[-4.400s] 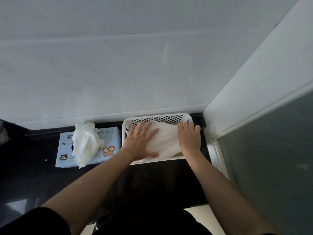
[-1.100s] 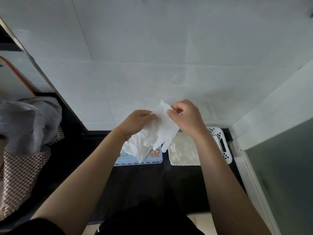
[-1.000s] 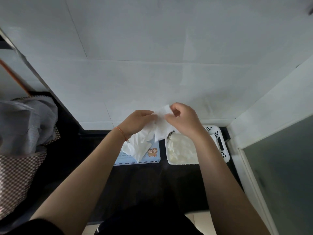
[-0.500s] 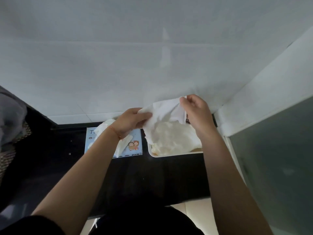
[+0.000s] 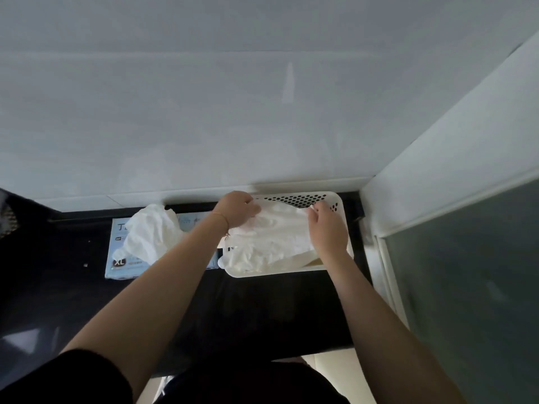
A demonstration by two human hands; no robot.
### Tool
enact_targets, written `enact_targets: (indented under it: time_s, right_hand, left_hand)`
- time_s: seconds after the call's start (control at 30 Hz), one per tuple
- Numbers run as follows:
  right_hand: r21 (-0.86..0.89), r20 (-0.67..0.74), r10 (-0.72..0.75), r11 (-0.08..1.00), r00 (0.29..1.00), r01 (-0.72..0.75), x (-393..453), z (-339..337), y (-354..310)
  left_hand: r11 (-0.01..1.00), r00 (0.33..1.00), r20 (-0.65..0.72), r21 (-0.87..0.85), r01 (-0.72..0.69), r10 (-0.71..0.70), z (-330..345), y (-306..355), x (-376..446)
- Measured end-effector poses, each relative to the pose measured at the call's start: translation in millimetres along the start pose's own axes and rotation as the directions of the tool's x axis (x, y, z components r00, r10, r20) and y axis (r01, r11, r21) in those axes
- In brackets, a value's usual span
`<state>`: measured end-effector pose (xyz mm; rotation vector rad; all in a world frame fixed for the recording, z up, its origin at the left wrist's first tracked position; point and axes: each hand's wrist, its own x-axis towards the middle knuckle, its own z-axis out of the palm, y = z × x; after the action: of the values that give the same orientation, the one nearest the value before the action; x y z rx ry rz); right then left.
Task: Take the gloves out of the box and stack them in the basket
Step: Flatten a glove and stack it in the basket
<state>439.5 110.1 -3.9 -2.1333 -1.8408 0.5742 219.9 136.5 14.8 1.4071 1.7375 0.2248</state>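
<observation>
A white perforated basket (image 5: 344,259) stands on the dark counter against the wall, holding a pile of white gloves (image 5: 256,255). Over the pile I hold one white glove (image 5: 280,217) stretched between both hands. My left hand (image 5: 237,209) pinches its left end at the basket's far left corner. My right hand (image 5: 328,228) pinches its right end near the basket's far wall. Left of the basket lies the light blue glove box (image 5: 116,269), marked XL, with white gloves (image 5: 151,237) bunched out of its opening.
The dark counter (image 5: 262,310) runs along a white tiled wall (image 5: 262,112). A white frame with a dark glass panel (image 5: 466,287) closes off the right side, close to the basket. A dark object (image 5: 5,217) shows at the far left edge.
Both hands have carried the glove from above the box over to the basket and lowered it onto the pile. The view has tilted down towards the counter.
</observation>
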Motion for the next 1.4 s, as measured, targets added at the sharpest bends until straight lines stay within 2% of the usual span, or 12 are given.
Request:
enact_targets:
  time_s: [0.17, 0.27, 0.4, 0.5, 0.57, 0.63, 1.0, 1.1, 1.17, 1.23, 1.3, 1.4]
  right_hand:
    - [-0.239, 0.006, -0.055, 0.97, 0.998, 0.055, 7.1, 2.1, 13.9]
    - [-0.401, 0.025, -0.086, 0.912, 0.996, 0.089, 7.8, 3.7, 21.6]
    - [-0.531, -0.086, -0.179, 0.84, 0.98, 0.107, 7.5, 11.5, 31.4]
    - [-0.564, -0.127, -0.243, 0.815, 0.962, 0.131, 6.5, 12.1, 34.6]
    - [-0.541, -0.132, -0.277, 0.825, 0.952, 0.165, 5.5, 12.4, 35.7]
    - [-0.563, -0.144, -0.321, 0.805, 0.936, 0.189, 4.6, 15.8, 40.5]
    - [-0.707, -0.14, -0.39, 0.683, 0.91, 0.183, 2.5, 13.0, 42.0]
    - [-0.641, -0.229, -0.422, 0.744, 0.877, 0.191, 2.6, -0.1, 24.7]
    - [-0.503, -0.222, -0.464, 0.808, 0.858, 0.307, 0.4, -4.4, 10.0]
    - [-0.261, -0.117, -0.456, 0.871, 0.882, 0.415, -8.4, -4.5, -8.7]
    - [-0.057, 0.112, -0.383, 0.919, 0.917, 0.391, -21.0, 0.3, -28.8]
    - [0.04, 0.272, -0.351, 0.935, 0.896, 0.354, -42.0, 12.2, -55.7]
  left_hand:
    - [0.988, 0.996, -0.086, 0.154, 0.032, -0.019, 15.4, 7.5, 6.7]
    - [0.93, 0.992, -0.129, 0.365, 0.049, -0.001, 20.7, 13.3, 4.0]
    - [0.714, 0.898, -0.262, 0.696, -0.078, 0.354, 37.5, 15.8, -9.1]
    - [0.608, 0.795, -0.099, 0.703, -0.37, 0.598, 61.7, 11.2, -19.2]
    - [0.527, 0.823, 0.093, 0.726, -0.441, 0.56, 76.2, 2.6, -22.2]
    - [0.53, 0.879, 0.173, 0.74, -0.413, 0.443, 83.0, -6.4, -20.5]
    - [0.519, 0.917, 0.194, 0.775, -0.361, 0.349, 92.3, -23.0, -9.9]
    - [0.525, 0.912, 0.144, 0.779, -0.343, 0.383, 88.2, -17.8, -16.6]
    - [0.586, 0.903, 0.066, 0.74, -0.329, 0.424, 83.4, -15.0, -22.8]
    - [0.684, 0.885, -0.066, 0.661, -0.308, 0.462, 75.2, -16.0, -31.2]
    - [0.763, 0.856, -0.208, 0.583, -0.28, 0.473, 63.1, -22.7, -37.6]
    - [0.838, 0.811, -0.376, 0.491, -0.237, 0.449, 39.1, -43.9, -48.8]
